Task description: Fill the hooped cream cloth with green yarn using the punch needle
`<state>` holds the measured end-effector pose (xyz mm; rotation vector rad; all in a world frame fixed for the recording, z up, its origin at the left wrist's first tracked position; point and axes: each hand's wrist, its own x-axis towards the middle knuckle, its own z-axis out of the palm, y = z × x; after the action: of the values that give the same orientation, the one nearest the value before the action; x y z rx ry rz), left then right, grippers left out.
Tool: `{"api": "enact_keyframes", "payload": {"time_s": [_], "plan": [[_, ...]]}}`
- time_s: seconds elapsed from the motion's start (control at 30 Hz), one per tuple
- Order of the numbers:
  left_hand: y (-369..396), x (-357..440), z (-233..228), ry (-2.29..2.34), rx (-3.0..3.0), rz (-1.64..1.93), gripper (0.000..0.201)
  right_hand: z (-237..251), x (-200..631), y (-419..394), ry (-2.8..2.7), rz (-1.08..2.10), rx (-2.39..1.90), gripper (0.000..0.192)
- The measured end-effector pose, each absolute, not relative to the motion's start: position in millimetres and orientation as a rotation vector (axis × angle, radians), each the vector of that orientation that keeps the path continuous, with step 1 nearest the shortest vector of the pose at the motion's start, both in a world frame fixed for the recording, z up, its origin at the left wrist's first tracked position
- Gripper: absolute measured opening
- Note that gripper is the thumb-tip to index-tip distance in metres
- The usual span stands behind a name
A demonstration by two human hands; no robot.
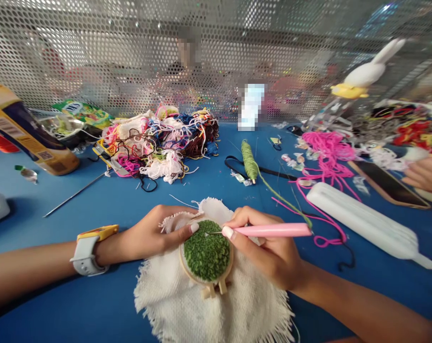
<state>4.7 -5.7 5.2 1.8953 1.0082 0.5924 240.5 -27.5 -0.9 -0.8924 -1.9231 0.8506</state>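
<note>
Between my hands is a small wooden embroidery hoop [187,273], clamped on cream frayed-edge cloth [173,305]. Dense green yarn loops [206,257] fill its circle. My left hand [160,233] is closed on the hoop's upper left, thumb on the rim beside the loops, other fingers hidden under the cloth. A pink-handled punch needle [278,230] is pinched in my right hand [273,257]. Its metal tip lies over the upper part of the green loops. From the handle's end, green yarn runs up to a wound green bobbin [249,162] on the table.
A tangled yarn heap [165,138] lies at the back, near a glue bottle [40,138] on the left. To the right are pink yarn [330,147], a white corded device [366,219], a phone [390,183] and another person's hand [426,174]. Perforated metal panel [130,57] stands behind.
</note>
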Motion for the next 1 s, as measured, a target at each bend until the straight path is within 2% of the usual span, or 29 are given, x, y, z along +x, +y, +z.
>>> {"api": "enact_keyframes", "payload": {"time_s": [0.6,0.8,1.0], "plan": [[-5,6,7,1.039,1.931,0.602,0.033,3,239,-28,-1.968,0.822,-0.915,0.013],[-9,7,11,1.011,1.922,0.628,0.037,6,230,-27,-2.179,0.723,-0.793,0.013],[-10,7,12,1.031,1.940,0.598,0.037,3,236,-31,-2.029,0.725,-0.807,0.010]]}}
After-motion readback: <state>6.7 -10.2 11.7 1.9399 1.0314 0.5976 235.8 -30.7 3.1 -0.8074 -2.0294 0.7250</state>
